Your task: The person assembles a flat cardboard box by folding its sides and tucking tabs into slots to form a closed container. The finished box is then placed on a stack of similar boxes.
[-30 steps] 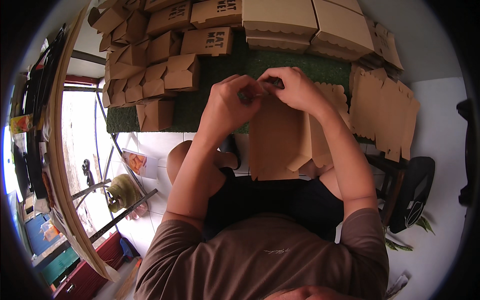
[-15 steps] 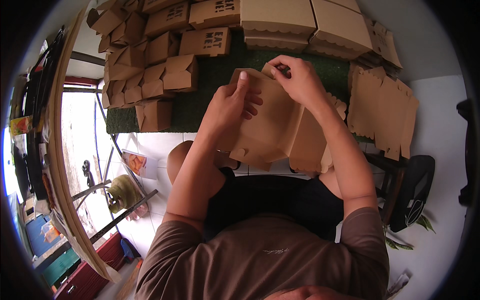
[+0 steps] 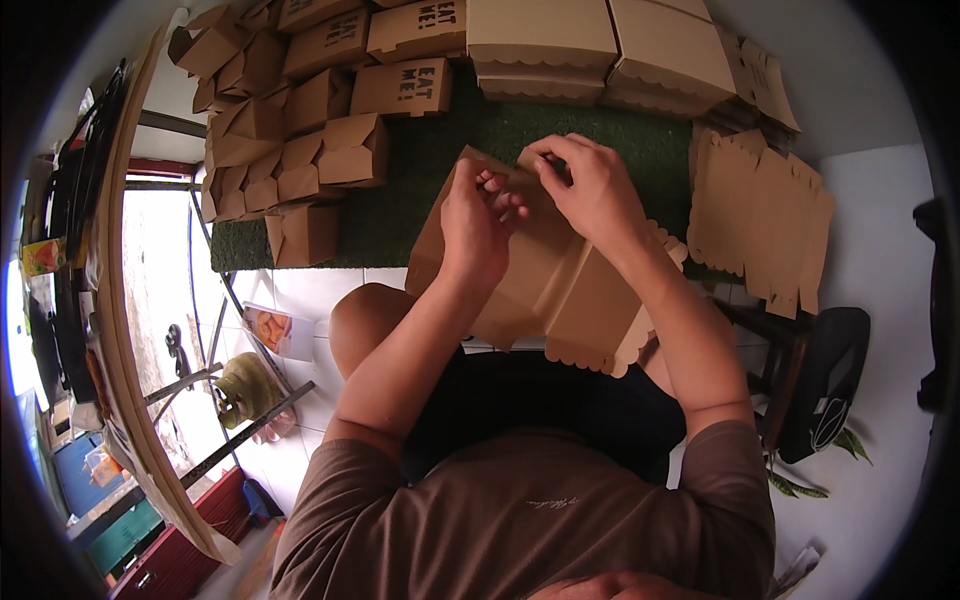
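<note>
A partly folded brown cardboard box [image 3: 585, 318] with scalloped edges is held above my lap, its open inside facing up. My right hand [image 3: 592, 190] is closed, thumb and fingers pinching a flap at the far end. Beside it, my left hand [image 3: 478, 222] is closed at the far left corner, with fingers curled on the inner side. The left wall [image 3: 428, 245] of the box slants up past my left wrist. My hands hide part of the far corner.
Ahead, a green turf-covered table [image 3: 480, 135] carries small folded brown boxes [image 3: 350, 150] on the left and large scalloped boxes [image 3: 545, 40] at the back. Flat cardboard blanks [image 3: 760, 215] lie at its right end. A gas cylinder [image 3: 245, 390] stands left by a metal frame.
The box has turned and tilted, its near edge swinging left and toward me. My left hand has shifted right and rolled palm-up; my right hand has moved slightly nearer.
</note>
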Action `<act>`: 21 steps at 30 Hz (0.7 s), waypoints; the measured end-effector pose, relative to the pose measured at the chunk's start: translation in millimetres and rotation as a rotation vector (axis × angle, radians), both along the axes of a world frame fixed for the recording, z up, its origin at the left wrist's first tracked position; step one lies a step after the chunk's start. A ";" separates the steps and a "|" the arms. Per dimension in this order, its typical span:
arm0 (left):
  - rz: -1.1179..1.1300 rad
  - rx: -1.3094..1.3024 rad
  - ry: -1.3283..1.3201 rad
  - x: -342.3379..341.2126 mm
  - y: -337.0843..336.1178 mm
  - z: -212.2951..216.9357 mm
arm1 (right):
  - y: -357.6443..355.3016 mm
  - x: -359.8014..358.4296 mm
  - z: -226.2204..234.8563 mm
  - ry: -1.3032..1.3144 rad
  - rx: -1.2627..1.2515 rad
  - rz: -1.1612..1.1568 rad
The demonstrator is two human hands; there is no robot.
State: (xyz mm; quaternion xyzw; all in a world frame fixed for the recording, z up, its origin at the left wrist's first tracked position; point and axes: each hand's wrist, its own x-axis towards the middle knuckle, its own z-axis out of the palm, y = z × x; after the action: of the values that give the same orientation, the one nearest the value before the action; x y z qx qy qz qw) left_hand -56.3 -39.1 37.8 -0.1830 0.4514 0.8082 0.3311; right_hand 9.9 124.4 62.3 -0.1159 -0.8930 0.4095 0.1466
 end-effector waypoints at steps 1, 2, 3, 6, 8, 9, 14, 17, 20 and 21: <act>-0.009 0.004 -0.003 2.4 0.9 1.4 | 0.1 -0.3 0.2 0.014 0.005 -0.012; -0.016 0.011 -0.005 4.4 2.0 2.7 | 0.1 -1.0 0.3 0.020 0.003 -0.026; -0.049 -0.001 0.016 6.5 2.9 3.6 | 0.0 -0.9 0.2 -0.005 -0.008 -0.049; -0.113 -0.036 0.101 13.0 7.9 3.6 | 4.4 -0.5 -1.0 -0.103 -0.084 -0.119; -0.200 -0.094 0.142 14.9 10.3 1.9 | 10.3 -0.9 -4.2 -0.155 -0.148 -0.116; -0.241 -0.123 0.164 15.8 11.3 0.7 | 15.6 -1.7 -6.4 -0.154 -0.187 -0.099; -0.331 -0.142 0.097 22.9 16.8 -3.5 | 42.6 -7.6 -20.7 -0.414 -0.356 0.028; -0.293 -0.108 0.094 17.1 17.8 -4.7 | 45.9 -4.1 -26.7 -0.372 -0.304 0.084; -0.256 -0.108 0.102 11.0 22.9 -6.5 | 42.2 -3.7 -29.1 -0.285 -0.272 0.101; -0.226 -0.112 0.088 11.6 23.6 -6.8 | 42.2 -2.8 -28.5 -0.295 -0.262 0.094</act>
State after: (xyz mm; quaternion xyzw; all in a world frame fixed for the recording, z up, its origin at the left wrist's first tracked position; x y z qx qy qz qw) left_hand -44.7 -15.6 31.0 -0.1134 0.5275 0.7464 0.3895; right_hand 7.1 166.6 33.8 -0.1510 -0.8482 0.5073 -0.0213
